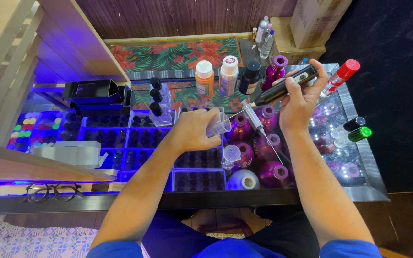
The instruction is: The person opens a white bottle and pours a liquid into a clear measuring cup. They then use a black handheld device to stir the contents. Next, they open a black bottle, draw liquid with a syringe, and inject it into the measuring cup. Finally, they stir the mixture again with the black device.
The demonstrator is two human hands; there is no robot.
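While the left hand curls round a small clear cup at table centre, the right hand, at two o'clock from it, grips a tilted dark bottle beside a syringe.

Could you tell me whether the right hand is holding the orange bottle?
No, the right hand grips a dark bottle tilted toward the clear cup, while the orange bottle stands untouched on the table.

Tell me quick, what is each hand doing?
Left hand: closed around a small clear cup.
Right hand: closed around a dark bottle, tipped toward the cup.
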